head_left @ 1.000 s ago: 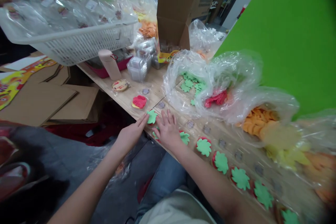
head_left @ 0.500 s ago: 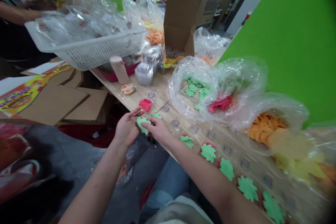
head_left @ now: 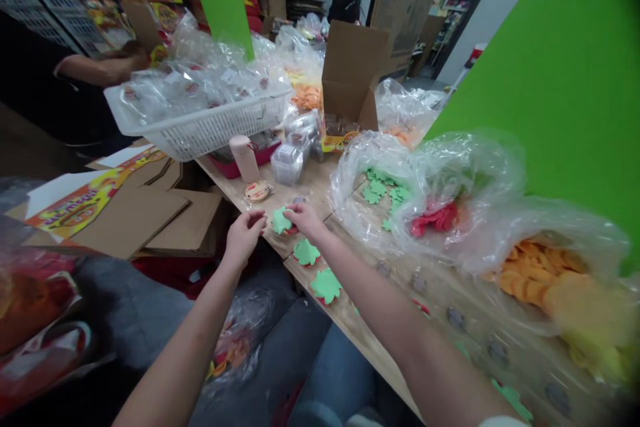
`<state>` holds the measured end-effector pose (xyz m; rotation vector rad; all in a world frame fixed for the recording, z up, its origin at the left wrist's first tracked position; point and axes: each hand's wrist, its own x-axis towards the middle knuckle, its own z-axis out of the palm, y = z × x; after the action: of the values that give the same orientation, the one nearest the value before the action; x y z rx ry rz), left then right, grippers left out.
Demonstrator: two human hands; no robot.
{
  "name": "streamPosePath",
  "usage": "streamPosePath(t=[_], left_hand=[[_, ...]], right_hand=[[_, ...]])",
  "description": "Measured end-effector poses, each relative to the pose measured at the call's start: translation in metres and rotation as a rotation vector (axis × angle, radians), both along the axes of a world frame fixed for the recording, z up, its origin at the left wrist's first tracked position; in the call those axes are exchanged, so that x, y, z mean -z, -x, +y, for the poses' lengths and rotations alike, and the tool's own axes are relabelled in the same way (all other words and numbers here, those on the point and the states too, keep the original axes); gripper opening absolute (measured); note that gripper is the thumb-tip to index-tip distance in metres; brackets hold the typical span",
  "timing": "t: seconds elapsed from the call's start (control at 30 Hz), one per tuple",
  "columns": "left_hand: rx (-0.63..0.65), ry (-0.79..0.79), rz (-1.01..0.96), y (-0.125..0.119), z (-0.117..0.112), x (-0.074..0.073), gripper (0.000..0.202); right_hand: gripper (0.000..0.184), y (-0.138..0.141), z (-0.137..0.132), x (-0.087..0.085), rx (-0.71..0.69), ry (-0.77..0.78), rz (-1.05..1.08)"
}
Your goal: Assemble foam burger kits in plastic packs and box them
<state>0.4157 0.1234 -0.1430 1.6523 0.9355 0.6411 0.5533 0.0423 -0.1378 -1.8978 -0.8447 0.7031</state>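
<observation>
Head view: at left, a yellow printed card carries lettering too small to read. The left hand hangs half-curled, holding nothing visible, just beside a green foam leaf on the wooden table. The right hand bends its fingers down at the leaf's edge, grip unclear. A careless bump could knock the leaf off its red backing.

Green leaf cutout, red-edged

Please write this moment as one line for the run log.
left hand: curled, beside green cut-out | right hand: next to same cut-out | surface: wooden table
</observation>
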Motion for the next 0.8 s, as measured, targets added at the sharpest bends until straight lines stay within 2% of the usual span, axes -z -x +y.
streamPosePath(t=[0.07, 0.17, 0.23, 0.3, 0.37, 0.43, 0.53, 0.63, 0.8], left_hand=[[0.004, -0.148, 0.042, 0.005, 0.000, 0.001, 0.038], [0.119, -0.311, 0.072, 0.012, -0.010, 0.004, 0.037], [0.226, -0.409, 0.097, 0.013, -0.016, 0.008, 0.043], [0.346, -0.576, 0.183, 0.011, -0.017, 0.012, 0.055], [0.466, -0.770, 0.319, 0.007, -0.014, 0.018, 0.062], [0.543, -0.892, 0.429, 0.004, -0.010, 0.023, 0.065], [0.578, -0.949, 0.488, 0.001, -0.005, 0.029, 0.063], [0.586, -0.933, 0.480, 0.002, -0.003, 0.032, 0.061], [0.618, -0.945, 0.452, 0.006, -0.001, 0.032, 0.065]], right_hand=[[0.013, 0.001, 0.007, 0.002, -0.006, 0.031, -0.131], [0.020, 0.001, 0.002, 0.006, -0.005, 0.053, -0.308], [0.029, 0.001, -0.009, 0.006, -0.004, 0.056, -0.385], [0.033, 0.001, -0.024, 0.006, 0.010, 0.072, -0.468], [0.036, 0.005, -0.040, 0.007, -0.005, 0.131, -0.604], [0.039, 0.012, -0.052, 0.009, -0.065, 0.217, -0.754], [0.043, 0.026, -0.056, 0.010, -0.148, 0.309, -0.891], [0.044, 0.037, -0.045, 0.006, -0.166, 0.370, -0.958], [0.044, 0.041, -0.040, -0.005, -0.187, 0.372, -0.932]])
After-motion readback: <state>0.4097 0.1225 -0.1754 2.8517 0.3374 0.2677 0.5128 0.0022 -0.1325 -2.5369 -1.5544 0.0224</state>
